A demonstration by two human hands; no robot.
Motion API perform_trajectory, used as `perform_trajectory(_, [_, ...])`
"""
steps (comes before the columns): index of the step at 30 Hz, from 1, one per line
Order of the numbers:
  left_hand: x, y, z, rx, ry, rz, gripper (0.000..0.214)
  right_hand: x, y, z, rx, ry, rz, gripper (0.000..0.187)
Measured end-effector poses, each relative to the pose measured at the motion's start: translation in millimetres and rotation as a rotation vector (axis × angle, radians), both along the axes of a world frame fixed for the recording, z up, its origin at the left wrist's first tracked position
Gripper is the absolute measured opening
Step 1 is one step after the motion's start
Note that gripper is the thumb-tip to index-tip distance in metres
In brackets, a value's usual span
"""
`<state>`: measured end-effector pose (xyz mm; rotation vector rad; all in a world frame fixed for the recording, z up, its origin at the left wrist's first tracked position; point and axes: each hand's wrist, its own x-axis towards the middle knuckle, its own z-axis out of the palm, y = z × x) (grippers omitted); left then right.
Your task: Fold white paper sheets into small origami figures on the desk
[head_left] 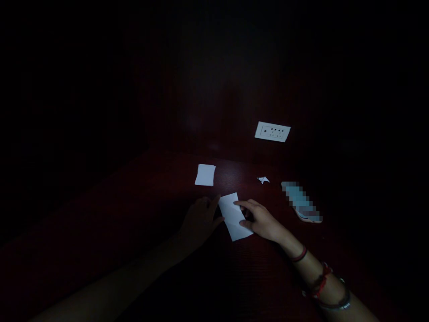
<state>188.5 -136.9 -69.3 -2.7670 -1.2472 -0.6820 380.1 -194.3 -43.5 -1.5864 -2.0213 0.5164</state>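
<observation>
A white sheet of paper (232, 217) with faint creases is held between my two hands, low over the dark red table. My left hand (202, 219), in shadow, has its index finger and thumb at the paper's left edge. From the right, my right hand (259, 219) holds the sheet, its index finger and thumb on the top face and the other fingers curled at the edge. Beyond the sheet lies a stack of white paper (205, 175). A small folded paper figure (263, 180) sits farther right.
A phone (301, 202) with a blurred screen lies on the table (161, 179), right of my right hand. A white socket plate (272, 132) is on the dark panel behind the table. Deep shadow hides the sides.
</observation>
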Motion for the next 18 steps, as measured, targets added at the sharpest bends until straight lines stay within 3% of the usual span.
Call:
perform_trajectory(8, [1.5, -2.3, 2.4, 0.046, -0.071, -0.155, 0.028, 2.8, -5.5, 5.8, -0.042, -0.078, 0.13, 0.058])
perform_trajectory(15, [1.2, -0.7, 2.8, -0.04, -0.125, -0.048, 0.039, 4.6, -6.2, 2.0, -0.071, -0.188, 0.102, 0.059])
perform_trajectory(18, [1.3, -3.2, 0.6, -0.057, -0.05, -0.117, 0.049, 1.9, -8.1, 4.4, -0.068, -0.238, 0.084, 0.06])
